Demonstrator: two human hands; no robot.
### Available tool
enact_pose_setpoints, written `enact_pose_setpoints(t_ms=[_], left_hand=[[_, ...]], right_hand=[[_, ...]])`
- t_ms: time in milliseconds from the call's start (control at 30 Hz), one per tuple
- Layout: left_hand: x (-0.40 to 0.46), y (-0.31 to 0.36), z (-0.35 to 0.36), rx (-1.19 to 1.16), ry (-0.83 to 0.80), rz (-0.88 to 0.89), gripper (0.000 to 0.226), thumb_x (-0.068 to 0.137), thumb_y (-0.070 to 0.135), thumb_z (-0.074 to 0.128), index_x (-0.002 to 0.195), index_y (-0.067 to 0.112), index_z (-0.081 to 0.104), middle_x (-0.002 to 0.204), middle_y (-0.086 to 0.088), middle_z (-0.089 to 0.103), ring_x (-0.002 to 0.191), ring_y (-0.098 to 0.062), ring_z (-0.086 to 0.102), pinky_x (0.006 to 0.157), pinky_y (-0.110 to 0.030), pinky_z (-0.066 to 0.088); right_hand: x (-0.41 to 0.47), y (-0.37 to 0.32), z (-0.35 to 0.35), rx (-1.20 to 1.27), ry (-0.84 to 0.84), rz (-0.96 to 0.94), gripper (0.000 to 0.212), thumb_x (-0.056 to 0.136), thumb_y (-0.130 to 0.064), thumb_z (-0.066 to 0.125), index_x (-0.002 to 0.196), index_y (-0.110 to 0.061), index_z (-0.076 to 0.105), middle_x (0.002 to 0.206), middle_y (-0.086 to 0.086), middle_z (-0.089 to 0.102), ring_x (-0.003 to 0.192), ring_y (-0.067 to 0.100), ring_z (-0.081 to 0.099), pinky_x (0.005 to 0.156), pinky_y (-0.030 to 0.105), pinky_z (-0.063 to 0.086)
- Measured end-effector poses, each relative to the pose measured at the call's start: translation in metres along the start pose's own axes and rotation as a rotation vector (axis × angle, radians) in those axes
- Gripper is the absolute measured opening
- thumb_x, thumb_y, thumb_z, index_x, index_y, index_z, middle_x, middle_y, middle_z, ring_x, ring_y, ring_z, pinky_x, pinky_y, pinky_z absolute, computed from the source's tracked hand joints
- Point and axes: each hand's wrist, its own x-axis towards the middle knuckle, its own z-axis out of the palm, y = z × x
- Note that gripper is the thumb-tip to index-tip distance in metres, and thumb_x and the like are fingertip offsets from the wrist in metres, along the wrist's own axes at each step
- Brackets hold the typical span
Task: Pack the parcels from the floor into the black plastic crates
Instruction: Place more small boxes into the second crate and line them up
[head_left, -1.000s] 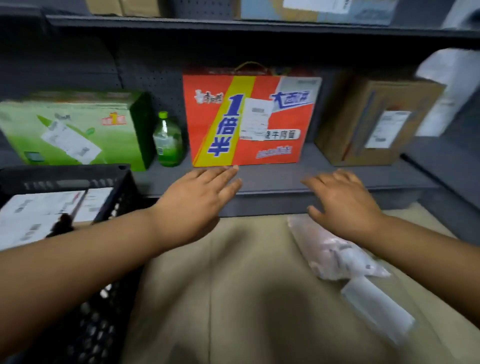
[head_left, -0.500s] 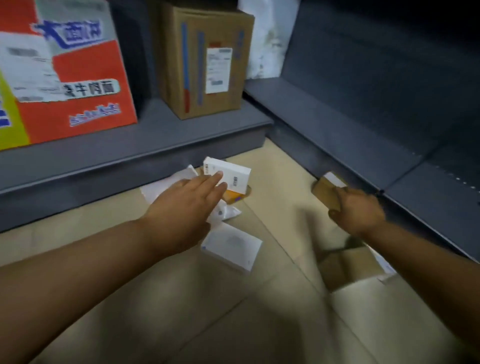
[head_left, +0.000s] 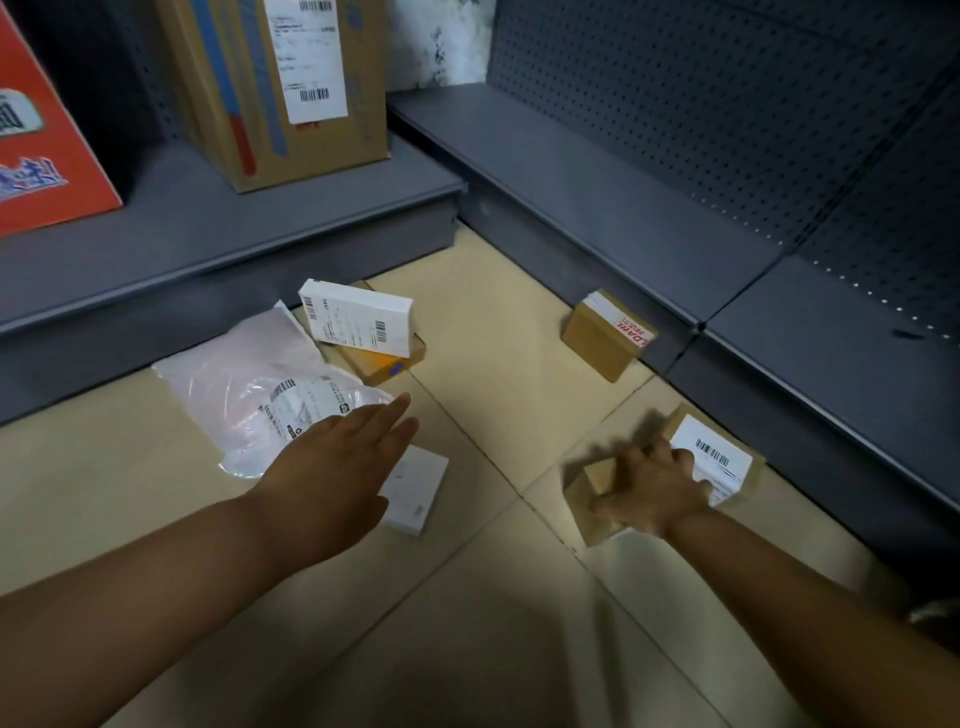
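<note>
Several parcels lie on the tan floor. My left hand (head_left: 337, 462) hovers with straight fingers over a small white box (head_left: 418, 491) and the edge of a clear plastic bag parcel (head_left: 249, 400), holding nothing. My right hand (head_left: 652, 483) grips a flat brown cardboard parcel with a white barcode label (head_left: 719, 460) near the right shelf base. A white labelled box (head_left: 358, 322) leans on a brown and orange box (head_left: 387, 364). A small brown box with red-lettered tape (head_left: 605, 335) sits against the corner. No black crate is in view.
Grey metal shelving (head_left: 208, 228) borders the floor at the back and a second shelf unit (head_left: 779, 312) runs along the right. A tall cardboard box (head_left: 280, 88) and a red carton (head_left: 36, 150) stand on the back shelf.
The view has swung right, away from the crate, to the floor corner. My right hand dropped from near the small brown box onto the flat labelled parcel. My left hand drew back from the white labelled box.
</note>
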Motion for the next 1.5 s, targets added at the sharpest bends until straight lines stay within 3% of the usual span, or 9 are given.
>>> enact_pose_setpoints(t_ms=[333,567,633,733,800,900,1033,1333,1500], left_hand=[[-0.010,0.000,0.010,0.024,0.041,-0.009,0.087,0.039,0.043,0.089,0.118,0.014,0.066,0.126,-0.010,0.061,0.104,-0.026,0.066,0.076,-0.039,0.055],[-0.034,-0.020,0.007,-0.011,0.023,-0.097,0.089,0.036,0.044,0.089,0.118,0.018,0.066,0.124,-0.007,0.063,0.099,-0.022,0.068,0.072,-0.030,0.056],[-0.041,-0.026,-0.001,-0.010,0.015,-0.119,0.091,0.045,0.044,0.086,0.127,0.018,0.059,0.134,-0.008,0.056,0.108,-0.021,0.064,0.080,-0.030,0.054],[-0.054,-0.040,-0.006,-0.031,0.074,-0.197,0.092,0.075,0.045,0.070,0.149,0.020,0.022,0.156,-0.004,0.023,0.137,-0.022,0.036,0.107,-0.032,0.035],[-0.067,-0.052,-0.012,-0.031,0.128,-0.265,0.103,0.058,0.053,0.080,0.143,0.015,0.036,0.144,-0.007,0.045,0.124,-0.021,0.052,0.098,-0.030,0.044],[-0.090,-0.076,-0.017,-0.064,0.254,-0.413,0.115,0.042,0.057,0.083,0.136,0.006,0.044,0.125,-0.008,0.060,0.110,-0.021,0.060,0.093,-0.029,0.047],[-0.122,-0.106,-0.023,-0.089,0.398,-0.517,0.118,0.048,0.052,0.081,0.140,0.002,0.028,0.124,-0.017,0.052,0.115,-0.026,0.040,0.102,-0.034,0.026],[-0.182,-0.141,-0.019,0.006,0.520,-0.456,0.085,0.067,0.045,0.064,0.137,0.009,0.030,0.114,-0.016,0.052,0.100,-0.030,0.047,0.089,-0.041,0.038],[-0.211,-0.154,-0.018,0.028,0.545,-0.425,0.088,0.064,0.033,0.069,0.138,0.010,0.028,0.115,-0.019,0.052,0.100,-0.035,0.052,0.086,-0.043,0.047]], right_hand=[[0.013,-0.046,0.008,-0.078,0.065,-0.105,0.110,0.057,-0.083,0.055,0.144,-0.028,0.017,0.140,0.008,0.021,0.128,0.035,0.024,0.103,0.052,0.030],[0.021,-0.110,-0.020,-0.003,0.195,-0.155,0.096,0.059,-0.073,0.063,0.136,-0.029,0.028,0.132,0.009,0.028,0.119,0.034,0.031,0.095,0.048,0.030],[0.018,-0.148,-0.033,0.021,0.300,-0.253,0.103,0.057,-0.074,0.065,0.140,-0.028,0.024,0.136,0.009,0.026,0.120,0.033,0.031,0.096,0.046,0.029],[-0.005,-0.215,-0.047,0.135,0.481,-0.430,0.111,0.049,-0.079,0.064,0.139,-0.028,0.023,0.137,0.005,0.029,0.120,0.026,0.033,0.098,0.041,0.030],[-0.026,-0.257,-0.054,0.252,0.530,-0.528,0.110,0.049,-0.077,0.067,0.138,-0.029,0.023,0.138,0.002,0.028,0.122,0.022,0.032,0.102,0.038,0.029],[-0.059,-0.311,-0.061,0.394,0.455,-0.644,0.112,0.052,-0.075,0.069,0.139,-0.029,0.016,0.144,-0.002,0.015,0.130,0.020,0.022,0.110,0.039,0.025],[-0.097,-0.364,-0.056,0.543,0.413,-0.790,0.115,0.051,-0.070,0.069,0.141,-0.027,0.013,0.143,-0.002,0.012,0.132,0.023,0.020,0.109,0.043,0.026],[-0.145,-0.422,-0.034,0.625,0.291,-0.930,0.096,0.069,-0.044,0.073,0.142,-0.029,0.012,0.146,-0.003,0.012,0.133,0.021,0.020,0.112,0.042,0.025],[-0.159,-0.430,-0.033,0.589,0.197,-1.034,0.111,0.056,-0.057,0.072,0.144,-0.028,0.011,0.148,-0.006,0.012,0.135,0.017,0.017,0.112,0.039,0.025]])
